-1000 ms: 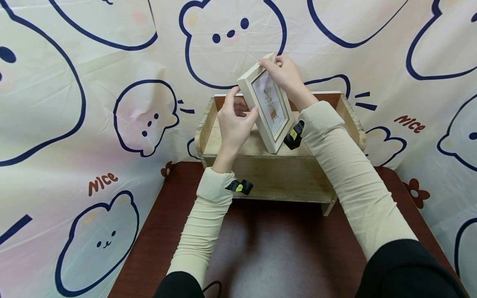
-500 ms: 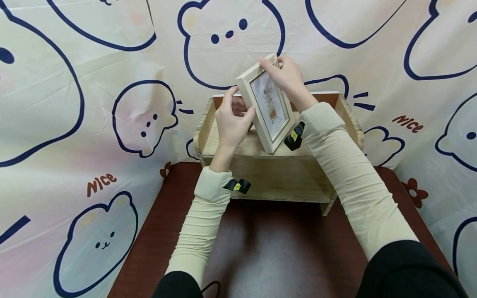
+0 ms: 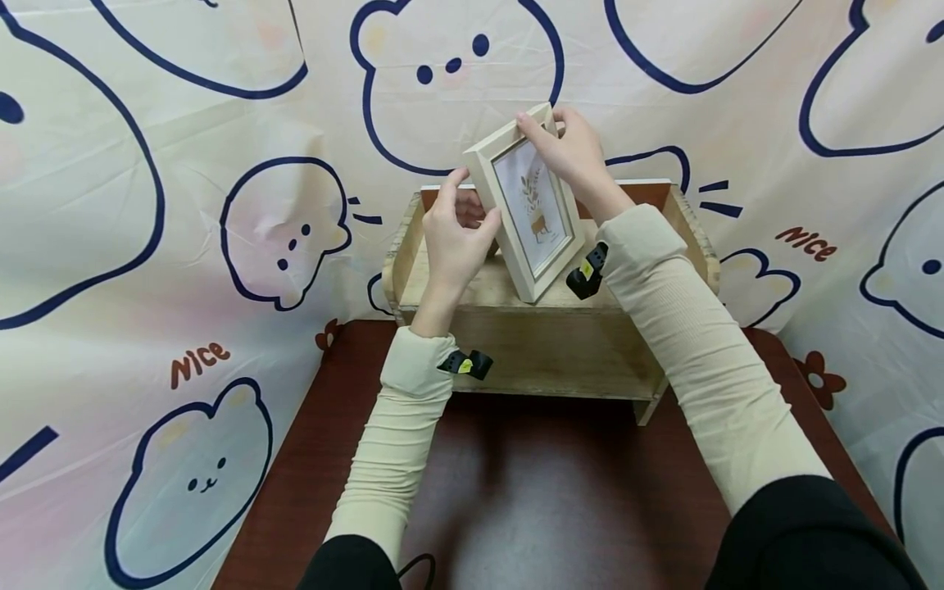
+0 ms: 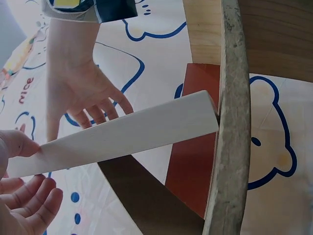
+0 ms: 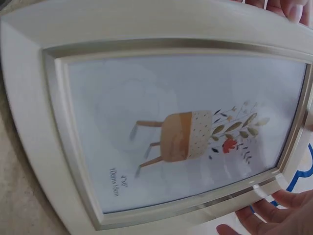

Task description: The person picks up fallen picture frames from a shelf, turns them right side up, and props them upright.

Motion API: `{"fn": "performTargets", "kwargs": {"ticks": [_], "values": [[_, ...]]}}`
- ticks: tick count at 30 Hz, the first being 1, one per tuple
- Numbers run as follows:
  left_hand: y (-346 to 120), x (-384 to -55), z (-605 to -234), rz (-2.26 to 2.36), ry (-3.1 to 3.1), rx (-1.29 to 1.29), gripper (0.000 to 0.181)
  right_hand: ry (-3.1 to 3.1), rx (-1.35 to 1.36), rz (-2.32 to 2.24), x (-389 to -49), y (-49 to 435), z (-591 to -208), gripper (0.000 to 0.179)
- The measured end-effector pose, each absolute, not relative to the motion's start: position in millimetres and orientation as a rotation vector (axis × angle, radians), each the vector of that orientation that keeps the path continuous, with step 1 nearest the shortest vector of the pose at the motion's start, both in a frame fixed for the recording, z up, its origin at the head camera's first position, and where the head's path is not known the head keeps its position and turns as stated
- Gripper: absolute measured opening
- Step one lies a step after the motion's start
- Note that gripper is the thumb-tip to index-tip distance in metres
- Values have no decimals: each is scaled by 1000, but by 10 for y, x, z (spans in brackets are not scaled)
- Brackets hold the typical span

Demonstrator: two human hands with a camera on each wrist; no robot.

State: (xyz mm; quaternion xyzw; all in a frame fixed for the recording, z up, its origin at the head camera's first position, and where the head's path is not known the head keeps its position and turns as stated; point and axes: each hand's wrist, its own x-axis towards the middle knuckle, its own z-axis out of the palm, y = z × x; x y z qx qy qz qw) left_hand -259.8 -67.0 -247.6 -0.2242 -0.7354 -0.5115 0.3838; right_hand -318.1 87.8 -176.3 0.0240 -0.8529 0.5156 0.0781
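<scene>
A pale wooden picture frame stands tilted at the front of a small wooden shelf. Behind its glass is a print of a potted plant. My right hand grips the frame's top edge, thumb on the front and fingers behind. At the upper left side my left hand holds the frame between thumb and curled fingers. Edge-on in the left wrist view, the frame meets the shelf board with its lower end. A dark brown flap, likely its stand, slants out behind it.
The shelf has raised side walls and a lower tier. It stands at the back of a dark red-brown table. A patterned cloth hangs close behind and at both sides. A black cable lies near the front.
The picture frame turns slightly to face the head camera more. My left hand shifts a little left with it, while my right hand stays on the top edge.
</scene>
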Motion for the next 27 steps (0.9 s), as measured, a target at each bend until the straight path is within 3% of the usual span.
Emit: {"fn": "performTargets", "kwargs": {"ticks": [12, 19, 27], "values": [[-666, -2570, -2555, -1362, -1911, -573, 47, -2530, 107, 1632, -3324, 1005, -2016, 49], [-621, -2519, -2703, -1427, -1943, -607, 61, -2535, 8, 1865, -3364, 1097, -2077, 51], [-561, -2528, -2801, -1431, -1895, -569, 62, -2529, -36, 2011, -3413, 1159, -2120, 52]]}}
